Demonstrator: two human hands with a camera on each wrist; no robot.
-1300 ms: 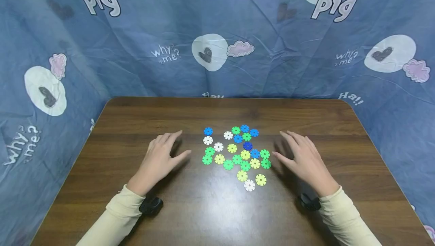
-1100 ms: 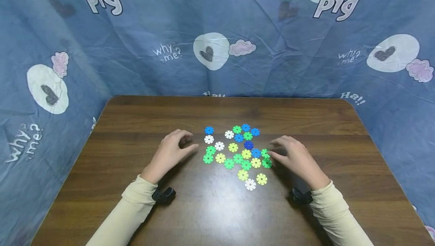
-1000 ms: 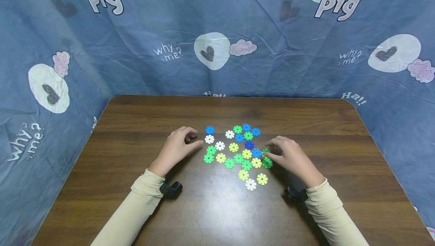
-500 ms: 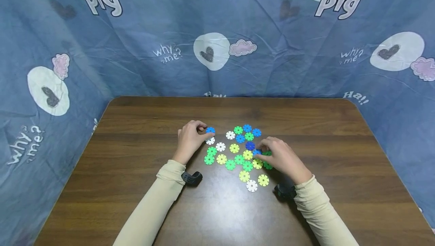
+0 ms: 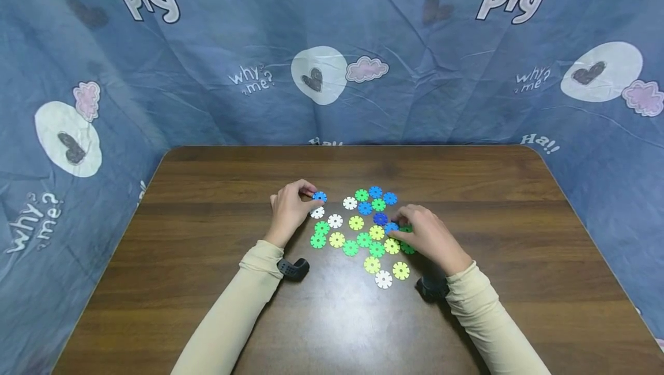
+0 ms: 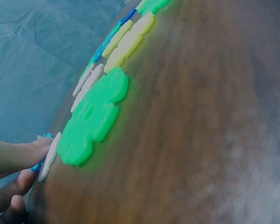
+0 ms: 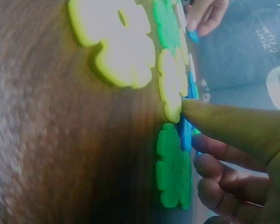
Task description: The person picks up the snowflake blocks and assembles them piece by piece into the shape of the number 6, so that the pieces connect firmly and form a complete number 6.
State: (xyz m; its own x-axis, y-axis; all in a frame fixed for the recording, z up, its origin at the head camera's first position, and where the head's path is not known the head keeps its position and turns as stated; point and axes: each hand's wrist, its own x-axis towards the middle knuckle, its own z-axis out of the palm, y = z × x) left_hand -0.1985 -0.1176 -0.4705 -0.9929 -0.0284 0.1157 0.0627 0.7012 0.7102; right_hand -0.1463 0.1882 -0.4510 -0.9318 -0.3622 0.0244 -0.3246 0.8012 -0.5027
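Thumb and fingertips of my left hand [image 5: 291, 208] pinch a blue notched plastic disc [image 5: 319, 196] at the left end of the spread. In the left wrist view a white disc [image 6: 50, 157] stands right beside that thumb, with green discs [image 6: 94, 117] beyond it. My right hand [image 5: 429, 238] has thumb and forefinger on opposite edges of another blue notched disc [image 5: 391, 227], on the right side. Beneath this hand, green discs [image 5: 408, 247] are partly hidden. A yellow disc [image 7: 171, 86] lies right at the right thumb in the right wrist view.
Several more white, yellow, green and blue notched discs lie flat between the hands, among them a yellow disc [image 5: 356, 223] and a white disc [image 5: 383, 279] nearest the person. The brown wooden table [image 5: 233, 173] ends against a blue printed cloth [image 5: 207, 104].
Both hands have moved inward from the sides to the discs, their spread fingers closing. The left now holds the far-left blue disc; the right has come over the right-hand discs onto a blue one.
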